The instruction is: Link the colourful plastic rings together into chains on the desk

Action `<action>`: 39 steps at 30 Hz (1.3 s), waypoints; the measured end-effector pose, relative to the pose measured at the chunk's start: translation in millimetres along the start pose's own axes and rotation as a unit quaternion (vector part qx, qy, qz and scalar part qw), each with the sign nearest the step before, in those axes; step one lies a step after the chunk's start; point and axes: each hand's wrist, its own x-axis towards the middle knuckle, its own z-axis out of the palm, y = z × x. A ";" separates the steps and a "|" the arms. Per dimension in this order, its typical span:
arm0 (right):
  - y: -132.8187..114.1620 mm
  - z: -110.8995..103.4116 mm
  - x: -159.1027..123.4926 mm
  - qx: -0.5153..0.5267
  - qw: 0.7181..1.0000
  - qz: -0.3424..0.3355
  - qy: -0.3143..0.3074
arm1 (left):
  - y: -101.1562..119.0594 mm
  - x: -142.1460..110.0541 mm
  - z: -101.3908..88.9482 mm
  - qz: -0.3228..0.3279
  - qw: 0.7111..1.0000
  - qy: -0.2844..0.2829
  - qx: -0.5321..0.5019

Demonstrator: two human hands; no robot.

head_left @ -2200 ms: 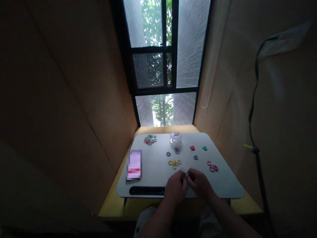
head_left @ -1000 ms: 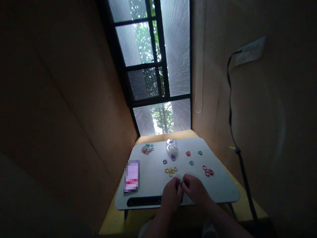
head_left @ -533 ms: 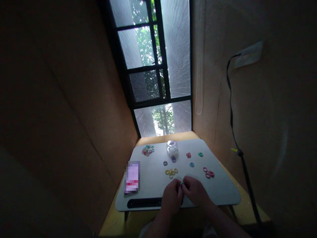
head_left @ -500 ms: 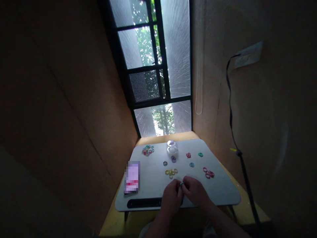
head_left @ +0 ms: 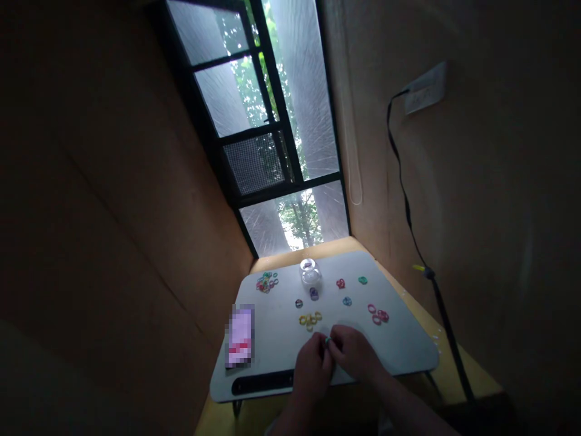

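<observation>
My left hand (head_left: 313, 367) and my right hand (head_left: 354, 352) meet over the near part of a white lap table, fingertips pinched together. Between them shows a small green ring-shaped band (head_left: 327, 341), gripped from both sides. Just beyond my fingers lies a group of yellow bands (head_left: 313, 319). Pink bands (head_left: 382, 316) are off to the right. Farther back sit small clusters: blue (head_left: 347, 301), red (head_left: 340, 283), green (head_left: 362, 280), purple (head_left: 314, 293) and a dark one (head_left: 298, 304). A mixed-colour heap of bands (head_left: 265, 283) rests at the far left.
A clear rounded container (head_left: 310, 275) stands at the back of the lap table (head_left: 272, 327). On the left lies a blurred-out, phone-shaped object (head_left: 240, 336). A black slot (head_left: 263, 382) runs along the near edge. A cable (head_left: 408, 212) hangs down the right wall; a window (head_left: 290, 200) is ahead.
The head view has tilted and shifted a little, so the table's contents appear slightly farther left. Both hands stay together around the green band, with only slight finger movement.
</observation>
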 end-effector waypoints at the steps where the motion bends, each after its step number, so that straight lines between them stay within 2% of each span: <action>1: 0.0 -0.8 0.0 0.006 1.000 0.001 0.002 | 0.5 -0.1 0.4 -0.003 1.000 -0.002 0.005; 8: -0.5 -8.7 -1.6 0.054 0.998 0.008 0.010 | 2.7 3.2 4.8 -0.002 0.998 -0.017 0.054; 13: -0.3 -12.2 1.3 0.059 0.998 0.007 -0.001 | 2.2 10.9 3.5 -0.006 0.999 -0.025 0.031; 18: 2.2 -8.1 4.3 0.058 0.998 0.007 -0.007 | 0.0 12.2 2.6 -0.022 0.999 -0.009 0.034; 39: 1.5 2.4 1.3 0.015 1.000 -0.009 0.005 | -3.9 4.6 -0.8 0.002 1.000 0.001 -0.001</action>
